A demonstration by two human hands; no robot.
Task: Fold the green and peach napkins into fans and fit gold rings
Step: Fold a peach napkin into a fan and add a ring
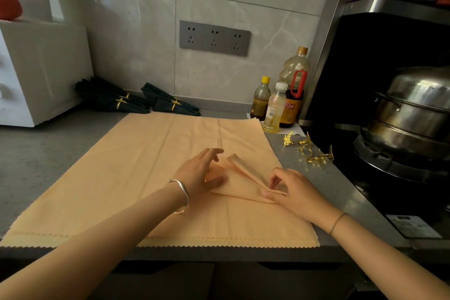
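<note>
Two hands at work on the peach napkin [136,178], which lies spread flat across the counter [48,148], its zigzag hem along the front edge. Toward the napkin's right side I see a raised fold [246,168] of cloth running back from the right hand [294,192]. That hand pinches the near end of the fold between thumb and fingertips, tight on the fabric. Left hand [199,173] sits at the far end of the fold with fingers straight and spread, holding nothing; it is blurred, and I cannot tell whether the fingertips touch the cloth. Silver bracelet [181,193] on the left wrist.

Green napkins [107,97], already folded and banded in gold, lie in two bundles at the back edge against the wall. Loose gold rings [309,151] are scattered at the right edge of the counter, beside the stove. Bottles [275,109] stand in the back right corner. Steel pot [414,109] on the stove.
</note>
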